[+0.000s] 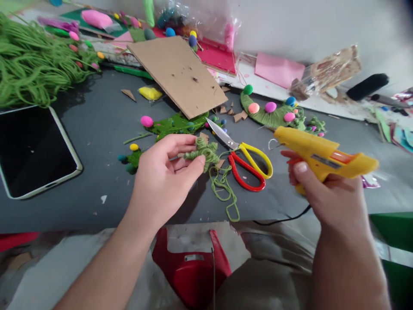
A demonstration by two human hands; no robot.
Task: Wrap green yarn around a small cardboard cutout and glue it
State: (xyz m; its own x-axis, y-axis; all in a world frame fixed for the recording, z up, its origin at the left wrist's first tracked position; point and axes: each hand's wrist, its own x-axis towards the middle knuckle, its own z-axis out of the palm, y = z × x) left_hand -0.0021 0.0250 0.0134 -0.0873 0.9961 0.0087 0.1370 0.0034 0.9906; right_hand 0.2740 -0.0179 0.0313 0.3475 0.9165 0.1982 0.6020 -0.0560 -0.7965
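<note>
Between the thumb and fingers of my left hand (164, 172) is a small star-like piece wrapped in green yarn (206, 153). A loose tail of green yarn (230, 196) trails from it onto the table. My right hand (329, 193) is wrapped round a yellow glue gun (309, 150), whose nozzle points left, away from the yarn piece. Scissors (232, 144) with one red and one yellow handle lie between my hands, blades pointing up and left. A green decorated piece (174, 125) lies just beyond my left hand.
A phone or tablet (35, 150) lies at left, below a heap of green yarn (38, 64). Cardboard (180, 75) with scraps lies behind the scissors. A green crescent with pompoms (267, 112) is behind the glue gun. A red stool (193, 271) stands below the table edge.
</note>
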